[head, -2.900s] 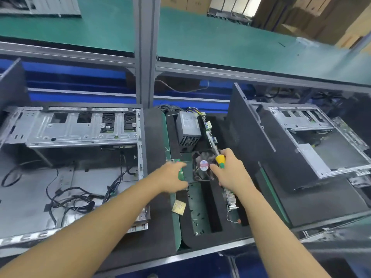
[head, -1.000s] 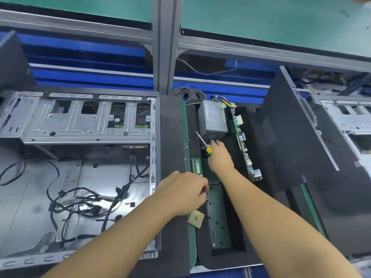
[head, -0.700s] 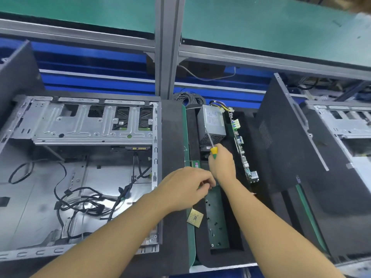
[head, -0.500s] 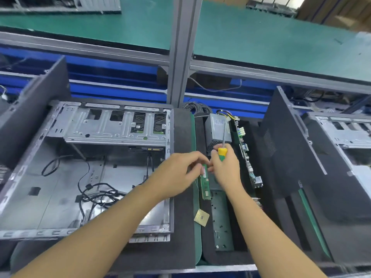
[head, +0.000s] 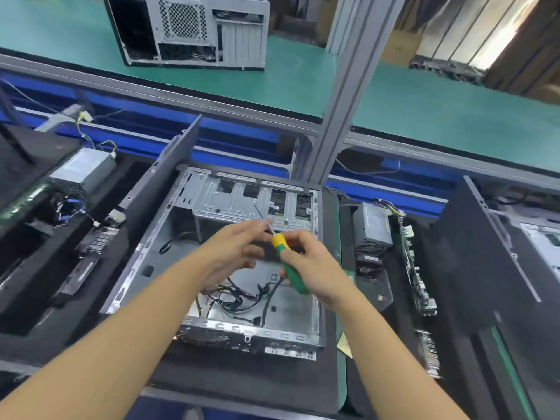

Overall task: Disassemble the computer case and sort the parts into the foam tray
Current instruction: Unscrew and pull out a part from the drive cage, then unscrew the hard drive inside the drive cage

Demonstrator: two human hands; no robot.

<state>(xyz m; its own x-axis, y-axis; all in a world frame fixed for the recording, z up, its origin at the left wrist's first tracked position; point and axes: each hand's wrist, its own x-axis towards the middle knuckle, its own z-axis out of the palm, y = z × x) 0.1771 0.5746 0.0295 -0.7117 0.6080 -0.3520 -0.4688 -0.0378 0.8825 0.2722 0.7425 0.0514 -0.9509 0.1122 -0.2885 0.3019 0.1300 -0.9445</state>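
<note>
Case (head: 251, 331): open, lying on its side on a dark mat (head: 242, 386), centre of view; drive cage (head: 242, 201) at its 12 o'clock end.
Cables (head: 239, 301): loose black bundle on the case floor, toward 6 o'clock.
Screwdriver (head: 288, 265): green handle with a yellow collar, held over the case; the shaft points toward 11 o'clock, its tip in front of the drive cage.
Right hand (head: 318, 268): fingers wrapped round the screwdriver handle.
Left hand (head: 233, 253): fingers curled, thumb and forefinger pinching the shaft just above the yellow collar.
Side panel (head: 160, 189): dark, standing on edge along the case's 9 o'clock side.
Foam tray (head: 381, 353): black with a green edge, just beside the case at 3 o'clock.
Power supply (head: 371, 228): grey box at the tray's 12 o'clock end, coloured wires behind it.
Fan (head: 372, 283): dark, in the tray at 6 o'clock of the power supply.
Motherboard (head: 416, 262): on edge in a slot along the tray's 3 o'clock side.
Heatsink (head: 430, 356): finned, at 6 o'clock of the motherboard.
Chip (head: 344, 345): gold square on the tray's green edge, near the case's 5 o'clock corner.
Second tray (head: 36, 268): at 9 o'clock, holding another power supply (head: 81, 169).
Far bench (head: 424, 95): green, at 12 o'clock, with an upright tower (head: 194, 28) on it; a grey post (head: 342, 95) rises in front.
</note>
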